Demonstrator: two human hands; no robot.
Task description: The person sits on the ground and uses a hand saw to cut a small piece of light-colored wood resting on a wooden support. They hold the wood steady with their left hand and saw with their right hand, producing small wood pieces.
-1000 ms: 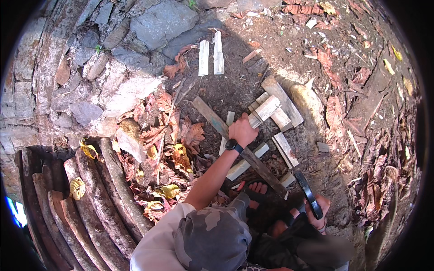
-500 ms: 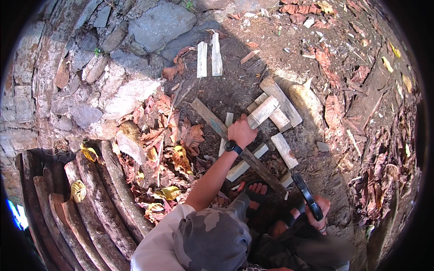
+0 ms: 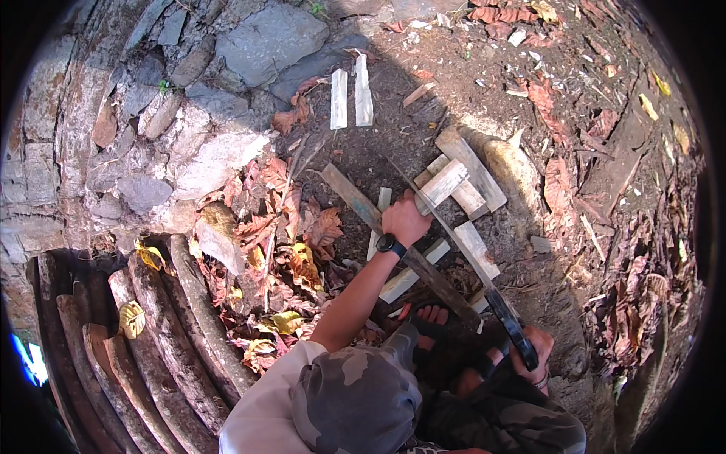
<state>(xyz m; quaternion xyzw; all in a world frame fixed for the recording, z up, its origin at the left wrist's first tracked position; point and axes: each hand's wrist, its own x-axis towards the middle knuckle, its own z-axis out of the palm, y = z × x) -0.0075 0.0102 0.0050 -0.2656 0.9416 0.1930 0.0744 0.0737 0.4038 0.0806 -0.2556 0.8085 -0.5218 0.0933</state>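
Note:
My left hand (image 3: 406, 219), with a dark watch on its wrist, is closed round the near end of a short pale wooden slat (image 3: 448, 180). That slat rests across other wood pieces. My right hand (image 3: 534, 352), at the lower right, grips the black handle of a hand saw (image 3: 475, 261). Its long thin blade runs up and to the left, crossing the slat just beside my left fingers. Whether the teeth touch the wood I cannot tell. Beneath my left wrist passes a long dark board (image 3: 432, 280).
A wide board (image 3: 478, 170) and a short pale block (image 3: 476, 250) lie to the right. Two pale slats (image 3: 339, 98) are on the soil farther off. Logs (image 3: 162, 325) are stacked at lower left, near dry leaves (image 3: 283, 280) and a stone wall (image 3: 136, 144).
The saw has turned slightly, so its blade now shows clearly across the slat; before, it could hardly be made out. My left hand and the slat have stayed put.

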